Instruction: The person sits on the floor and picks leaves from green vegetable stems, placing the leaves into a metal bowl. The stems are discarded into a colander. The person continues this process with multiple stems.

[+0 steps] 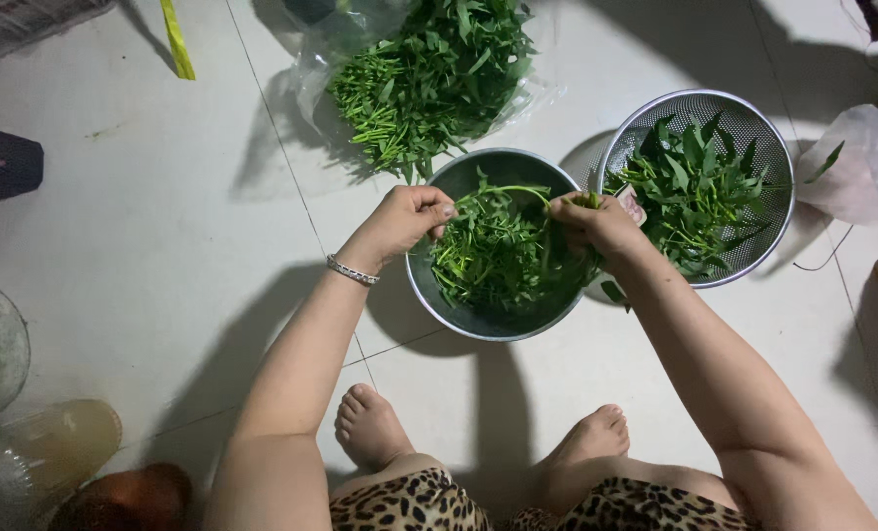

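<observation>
Green stem, held over the metal bowl, pinched tight between left hand and right hand. Looks like snapping it into bits. Next: a small bend, then a drop onto the greens inside that bowl.

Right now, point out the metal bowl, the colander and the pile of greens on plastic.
metal bowl (429, 290): head view, on its left rim.
colander (768, 147): head view, on its mesh wall, upper right.
pile of greens (429, 79): head view, on the leaves at its middle.
</observation>
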